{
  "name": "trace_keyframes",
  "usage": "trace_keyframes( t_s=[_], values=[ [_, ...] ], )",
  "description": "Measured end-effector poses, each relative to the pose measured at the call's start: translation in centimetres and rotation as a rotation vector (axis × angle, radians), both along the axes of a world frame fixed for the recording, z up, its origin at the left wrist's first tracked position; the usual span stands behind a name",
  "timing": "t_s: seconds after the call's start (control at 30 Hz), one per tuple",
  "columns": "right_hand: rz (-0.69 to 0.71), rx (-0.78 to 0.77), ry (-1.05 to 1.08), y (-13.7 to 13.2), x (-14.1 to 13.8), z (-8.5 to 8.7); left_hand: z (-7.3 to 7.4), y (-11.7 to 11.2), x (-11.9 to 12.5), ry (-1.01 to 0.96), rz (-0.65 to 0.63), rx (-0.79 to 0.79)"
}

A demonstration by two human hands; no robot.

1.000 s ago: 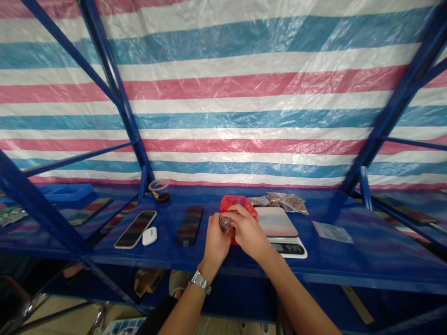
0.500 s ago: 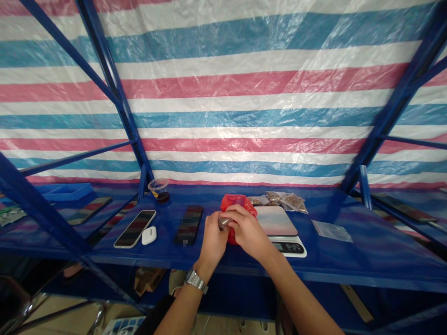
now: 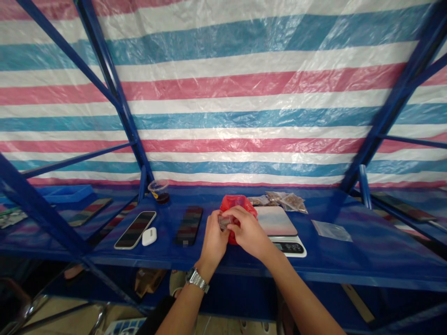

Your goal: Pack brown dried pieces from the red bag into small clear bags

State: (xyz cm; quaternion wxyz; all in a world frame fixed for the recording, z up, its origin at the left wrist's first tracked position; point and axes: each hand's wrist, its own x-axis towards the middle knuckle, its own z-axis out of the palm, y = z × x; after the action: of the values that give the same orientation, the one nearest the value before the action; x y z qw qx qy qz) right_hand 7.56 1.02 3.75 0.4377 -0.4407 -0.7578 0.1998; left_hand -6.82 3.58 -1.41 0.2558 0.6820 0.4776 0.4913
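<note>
Edges: my hands work just above the front edge of the blue steel shelf (image 3: 328, 266), with the striped tarpaulin (image 3: 223, 93) hanging behind its back edge.
Room: bare blue shelf shows between my left hand and the blurred phone (image 3: 189, 225), and again right of the scale.
Left hand (image 3: 213, 244): fingers curled, narrow, pinching the small clear packet (image 3: 225, 222) from the left; a metal wristwatch (image 3: 197, 280) sits on that wrist.
Right hand (image 3: 247, 232): narrow too, fingers closed over the packet's right side.
Packet: centre of the frame, held above the shelf; its contents are too blurred to name.
Behind my hands: a red plastic bag (image 3: 237, 203), touching my right hand.
Right of centre: a digital kitchen scale (image 3: 288, 248), brown-filled plastic bags (image 3: 289, 202) behind it, a flat clear bag (image 3: 331, 231) further right.
Left of centre: a smartphone (image 3: 134, 230), a white earbud case (image 3: 149, 236), a small plastic cup (image 3: 159, 190).
</note>
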Motion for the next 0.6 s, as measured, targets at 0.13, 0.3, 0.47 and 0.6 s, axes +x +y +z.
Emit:
trace_keyframes(
  t_s=[0.13, 0.3, 0.47, 0.6],
  values=[
    [0.059, 0.030, -0.025, 0.0, 0.2, 0.4, 0.3, -0.1, 0.0, 0.100, 0.044, 0.003],
    [0.007, 0.102, -0.214, -0.5, 0.0, 0.8, 0.6, -0.3, 0.4, 0.219, 0.059, 0.013],
    [0.080, 0.156, -0.156, -0.8, -0.5, 0.8, 1.1, -0.5, 0.6, 0.177, 0.042, 0.074],
    [0.047, 0.138, 0.006, -0.6, -0.3, 0.8, 1.5, -0.6, 0.3, 0.150, 0.055, 0.049]
  ],
)
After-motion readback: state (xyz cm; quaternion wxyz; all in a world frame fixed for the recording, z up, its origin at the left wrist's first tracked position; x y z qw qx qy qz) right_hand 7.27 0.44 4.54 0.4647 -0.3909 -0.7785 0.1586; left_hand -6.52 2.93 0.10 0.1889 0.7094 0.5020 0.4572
